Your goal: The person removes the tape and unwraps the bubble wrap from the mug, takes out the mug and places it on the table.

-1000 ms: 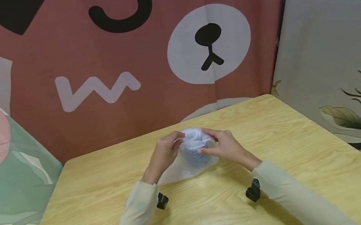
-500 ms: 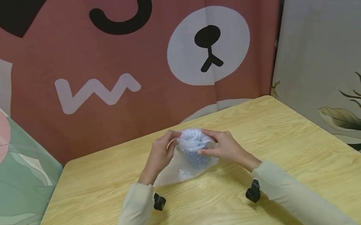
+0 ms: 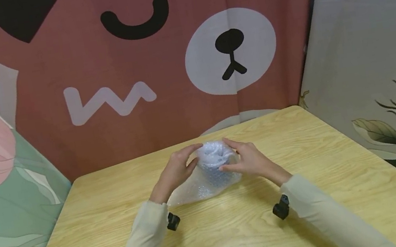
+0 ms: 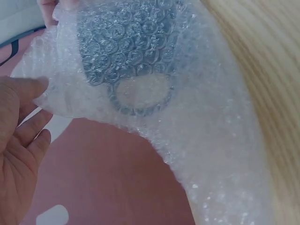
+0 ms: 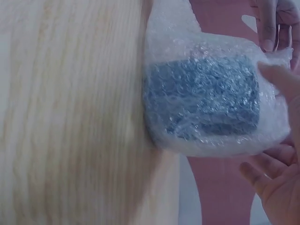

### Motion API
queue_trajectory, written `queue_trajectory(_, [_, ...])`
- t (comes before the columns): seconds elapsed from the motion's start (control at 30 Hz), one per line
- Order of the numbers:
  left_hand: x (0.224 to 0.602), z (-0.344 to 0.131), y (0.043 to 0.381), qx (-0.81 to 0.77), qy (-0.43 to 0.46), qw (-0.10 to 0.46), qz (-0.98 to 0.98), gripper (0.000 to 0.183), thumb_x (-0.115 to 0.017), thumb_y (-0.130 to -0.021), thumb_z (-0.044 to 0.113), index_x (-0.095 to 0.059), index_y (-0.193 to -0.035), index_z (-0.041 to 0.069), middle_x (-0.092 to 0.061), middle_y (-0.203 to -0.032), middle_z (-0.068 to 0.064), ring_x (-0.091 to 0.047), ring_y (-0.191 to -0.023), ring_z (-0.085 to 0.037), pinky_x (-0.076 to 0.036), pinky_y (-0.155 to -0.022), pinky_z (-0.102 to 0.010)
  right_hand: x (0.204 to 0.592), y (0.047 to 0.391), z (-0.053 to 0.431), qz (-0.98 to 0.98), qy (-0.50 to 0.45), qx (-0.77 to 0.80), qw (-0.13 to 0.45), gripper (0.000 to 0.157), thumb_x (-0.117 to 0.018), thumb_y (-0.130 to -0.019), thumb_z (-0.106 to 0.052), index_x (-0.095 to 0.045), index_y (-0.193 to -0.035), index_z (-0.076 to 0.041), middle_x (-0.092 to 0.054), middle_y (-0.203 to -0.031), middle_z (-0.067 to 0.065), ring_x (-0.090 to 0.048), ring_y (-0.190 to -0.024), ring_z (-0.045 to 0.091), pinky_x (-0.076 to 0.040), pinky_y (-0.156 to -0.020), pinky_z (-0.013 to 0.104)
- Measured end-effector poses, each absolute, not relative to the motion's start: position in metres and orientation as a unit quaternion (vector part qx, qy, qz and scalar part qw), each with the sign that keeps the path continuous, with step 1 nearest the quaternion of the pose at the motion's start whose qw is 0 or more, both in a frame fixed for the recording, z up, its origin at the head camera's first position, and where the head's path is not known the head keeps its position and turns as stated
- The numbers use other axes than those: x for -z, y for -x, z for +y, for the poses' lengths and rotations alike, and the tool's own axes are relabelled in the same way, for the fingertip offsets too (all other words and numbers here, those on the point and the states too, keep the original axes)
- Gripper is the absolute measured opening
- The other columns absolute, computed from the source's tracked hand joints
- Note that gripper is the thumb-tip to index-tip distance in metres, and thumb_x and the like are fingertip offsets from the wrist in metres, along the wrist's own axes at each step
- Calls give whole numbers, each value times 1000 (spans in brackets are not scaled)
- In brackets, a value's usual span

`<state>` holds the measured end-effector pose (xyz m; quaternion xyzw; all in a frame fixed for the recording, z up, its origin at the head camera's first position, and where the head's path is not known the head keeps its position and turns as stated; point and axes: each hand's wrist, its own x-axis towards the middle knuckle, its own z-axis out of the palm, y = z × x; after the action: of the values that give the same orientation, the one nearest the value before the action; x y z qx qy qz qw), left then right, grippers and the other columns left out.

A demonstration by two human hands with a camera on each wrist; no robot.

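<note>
A blue mug [image 4: 126, 44], its looped handle visible through the plastic in the left wrist view, stands on the table inside bubble wrap [image 3: 214, 151]. The wrap's upper edge is gathered over the mug's top, and a loose flap spreads leftward. My right hand [image 3: 251, 159] holds the wrapped mug from the right, thumb [image 5: 276, 77] on the near side and fingers behind. At the upper left edge of the wrap is my left hand [image 3: 177, 170], thumb and fingers apart, with the thumb [image 4: 30, 88] touching the plastic. The mug's opening is hidden.
The wood-grain table [image 3: 120, 224] stretches around the wrapped mug. A bear-print curtain [image 3: 125, 65] stands behind the table's back edge, with floral cloths [image 3: 374, 46] at the sides. Small black wrist cameras [image 3: 173, 221] hang below both wrists.
My left hand has shifted slightly left, its thumb and fingers parting at the wrap's edge. The loose flap has settled a little leftward. My right hand stays on the wrapped mug.
</note>
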<state>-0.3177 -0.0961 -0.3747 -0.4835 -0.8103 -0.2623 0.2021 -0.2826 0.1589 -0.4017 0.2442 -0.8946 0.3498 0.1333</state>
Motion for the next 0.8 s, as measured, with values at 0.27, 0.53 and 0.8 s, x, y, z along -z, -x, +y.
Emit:
queue_trajectory(0.27, [368,-91,309,199,489,236,-816,47,-75,-82,-4,-59,-126,-3,-62,-124,-16,-57,-116,-31,-48,-95,-38,395,283,169,-872,-339,-282,213,52,-71,-86,-14,-57,-133,1,-57,-132,17,-58,-116,31,-49,-92,46])
queue_trajectory(0.53, [371,-85,304,137,493,292,-808,34,-79,-77,-2,-71,-110,0,-64,-120,-15,-57,-118,-29,-45,-99,-38,399,281,169,-854,-376,-175,312,39,-76,-81,-6,-68,-118,1,-67,-115,15,-68,-95,27,-57,-74,38])
queue_trajectory(0.8, [373,-85,300,161,482,302,-807,22,-77,-80,-3,-73,-101,0,-70,-105,-14,-66,-101,-26,-55,-82,-34,401,283,169,-831,-397,-131,368,32,-80,-77,-4,-73,-108,-1,-71,-102,14,-71,-81,24,-57,-61,33])
